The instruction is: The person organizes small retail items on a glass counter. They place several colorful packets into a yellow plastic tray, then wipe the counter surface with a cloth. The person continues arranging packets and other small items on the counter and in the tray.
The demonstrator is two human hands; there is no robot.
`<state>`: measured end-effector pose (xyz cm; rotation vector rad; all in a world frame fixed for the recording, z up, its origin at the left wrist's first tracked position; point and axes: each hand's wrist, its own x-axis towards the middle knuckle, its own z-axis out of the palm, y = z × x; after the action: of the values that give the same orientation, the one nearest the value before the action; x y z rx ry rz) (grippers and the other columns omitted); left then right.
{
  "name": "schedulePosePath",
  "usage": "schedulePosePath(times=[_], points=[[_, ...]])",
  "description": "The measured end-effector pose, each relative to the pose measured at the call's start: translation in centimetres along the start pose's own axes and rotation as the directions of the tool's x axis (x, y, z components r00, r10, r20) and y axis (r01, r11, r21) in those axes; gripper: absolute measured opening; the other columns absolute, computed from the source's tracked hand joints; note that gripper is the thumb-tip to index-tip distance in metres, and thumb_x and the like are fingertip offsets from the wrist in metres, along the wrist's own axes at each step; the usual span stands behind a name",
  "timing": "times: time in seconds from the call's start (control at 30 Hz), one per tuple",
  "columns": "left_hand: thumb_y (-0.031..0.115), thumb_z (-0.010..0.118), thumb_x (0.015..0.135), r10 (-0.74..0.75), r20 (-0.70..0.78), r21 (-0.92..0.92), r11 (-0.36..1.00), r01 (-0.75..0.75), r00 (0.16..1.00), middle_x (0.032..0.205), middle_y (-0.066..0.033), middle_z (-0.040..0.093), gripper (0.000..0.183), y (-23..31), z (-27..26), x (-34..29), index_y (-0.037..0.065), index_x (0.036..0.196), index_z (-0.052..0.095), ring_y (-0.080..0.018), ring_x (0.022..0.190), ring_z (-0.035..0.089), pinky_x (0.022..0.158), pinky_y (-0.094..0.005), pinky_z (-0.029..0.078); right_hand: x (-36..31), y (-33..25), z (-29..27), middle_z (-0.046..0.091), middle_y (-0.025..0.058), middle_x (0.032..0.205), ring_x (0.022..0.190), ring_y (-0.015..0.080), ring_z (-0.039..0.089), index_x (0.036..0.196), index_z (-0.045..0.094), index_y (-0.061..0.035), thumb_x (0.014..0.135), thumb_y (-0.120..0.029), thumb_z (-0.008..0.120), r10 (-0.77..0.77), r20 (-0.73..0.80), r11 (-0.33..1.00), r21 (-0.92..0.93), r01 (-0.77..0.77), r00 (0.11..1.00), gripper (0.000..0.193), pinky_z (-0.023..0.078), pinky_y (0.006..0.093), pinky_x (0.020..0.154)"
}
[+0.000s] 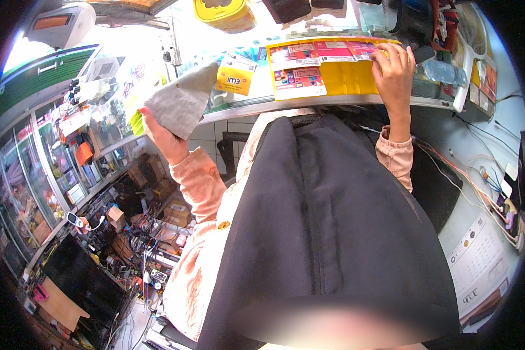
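My left hand (pixel 164 139) is closed round a grey cloth (pixel 184 100), whose free part stands up above the thumb. Something yellow-green (pixel 136 123) shows beside that hand; whether it is held too I cannot tell. Over on the right, the curled fingers of my right hand (pixel 394 73) pinch the right end of a row of pink and red cards (pixel 335 51). The cards lie in a yellow rack (pixel 350 80) on the glass counter, with one more printed card (pixel 299 83) below them. A yellow packet (pixel 235 76) lies left of the rack.
The counter's front edge (pixel 251 107) runs just before me. A yellow tub (pixel 223 10) stands at the back. At right are a clear plastic item (pixel 443 73) and loose cables (pixel 458 169). Boxes and wires clutter the lower left, near a dark flat panel (pixel 84 280).
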<state>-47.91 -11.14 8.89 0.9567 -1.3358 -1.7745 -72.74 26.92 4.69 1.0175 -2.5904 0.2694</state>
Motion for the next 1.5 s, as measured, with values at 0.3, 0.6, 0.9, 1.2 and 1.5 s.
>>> schedulePosePath(times=[0.3,0.6,0.9,1.2,1.5], points=[[0.050,0.056,0.093,-0.044,-0.001,0.002,0.999,0.044,0.999,0.118,-0.0126,0.057,0.061,0.1,-0.2,-0.4,0.001,0.128,0.046,-0.0242,0.102,0.062,0.081,-0.0368,0.054,-0.2,-1.0,0.6,0.063,-0.0003,0.099,0.103,0.0196,0.058,0.091,0.063,-0.0132,0.076,-0.010,0.068,0.003,-0.018,0.999,0.035,-0.002,1.000,0.016,0.033,0.0492,0.106],[0.049,0.056,0.094,-0.053,0.038,-0.022,0.998,0.054,0.998,0.117,-0.0118,0.058,0.059,-0.4,-0.8,-0.2,0.001,0.127,0.047,-0.0228,0.102,0.062,0.081,-0.0364,0.054,-0.5,-1.2,-0.3,0.064,0.0026,0.105,0.108,0.0209,0.057,0.108,0.065,-0.0158,0.079,-0.009,0.066,0.042,0.032,0.999,-0.002,-0.042,0.999,0.030,0.031,0.0509,0.108],[0.048,0.058,0.092,0.052,-0.048,-0.045,0.998,-0.054,0.998,0.117,-0.0111,0.058,0.058,0.7,-0.4,0.0,0.001,0.125,0.049,-0.0235,0.102,0.061,0.082,-0.0371,0.054,4.5,-11.1,-0.1,0.065,0.0148,0.107,0.102,0.0315,0.061,0.105,0.066,-0.0034,0.080,-0.006,0.063,-0.336,-0.040,0.807,0.502,0.310,0.941,0.026,0.048,0.0408,0.091],[0.050,0.054,0.094,0.135,-0.100,-0.002,0.991,-0.136,0.986,0.116,-0.0114,0.057,0.058,1.9,0.2,-1.3,0.001,0.125,0.049,-0.0232,0.103,0.061,0.083,-0.0367,0.053,7.3,-27.0,7.2,0.058,0.0176,0.114,0.106,0.0348,0.053,0.124,0.053,-0.0039,0.088,-0.020,0.058,-0.314,0.442,0.929,-0.039,0.367,0.840,0.040,0.047,0.0544,0.082],[0.049,0.052,0.096,0.042,-0.080,-0.016,0.999,-0.043,0.996,0.104,-0.0089,0.061,0.055,-0.2,-0.9,-1.6,0.000,0.120,0.052,-0.0191,0.089,0.063,0.073,-0.0343,0.054,8.0,-26.7,9.2,0.056,0.0140,0.116,0.103,0.0288,0.059,0.123,0.051,-0.0057,0.086,-0.018,0.061,-0.197,0.486,0.980,0.126,0.155,0.851,0.040,0.049,0.0458,0.080]])
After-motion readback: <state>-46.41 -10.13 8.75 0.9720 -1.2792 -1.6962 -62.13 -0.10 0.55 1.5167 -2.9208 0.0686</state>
